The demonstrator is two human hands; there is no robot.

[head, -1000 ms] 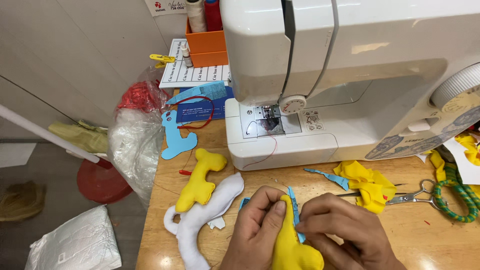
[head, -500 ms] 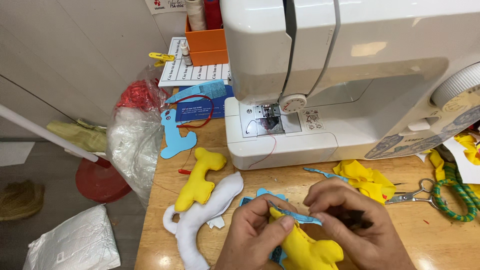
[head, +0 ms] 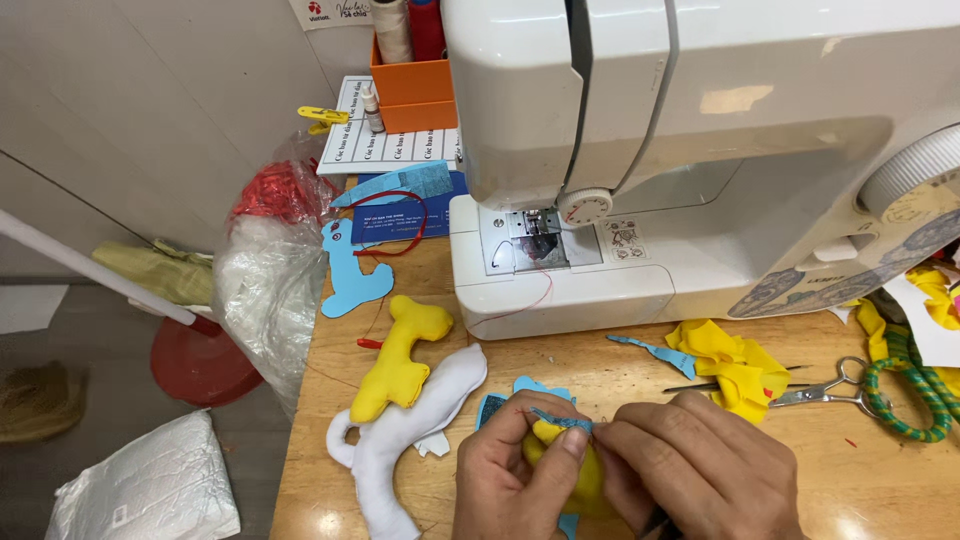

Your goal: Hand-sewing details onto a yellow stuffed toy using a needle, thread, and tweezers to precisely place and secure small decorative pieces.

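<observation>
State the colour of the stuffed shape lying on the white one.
Yellow: the stuffed shape overlaps the white one, head view.

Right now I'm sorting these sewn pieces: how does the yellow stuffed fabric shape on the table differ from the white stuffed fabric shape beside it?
The yellow stuffed fabric shape is bright yellow; the white stuffed fabric shape is plain white. The yellow one is shorter and stubbier; the white one is longer and curving, reaching the table's front edge. The yellow one overlaps the white one. Both lie untouched on the wooden table, left of the hands.

One sewing machine, one pair of scissors, two thread spools. Two stuffed yellow shapes: one lying free, one held. One white stuffed shape.
</observation>
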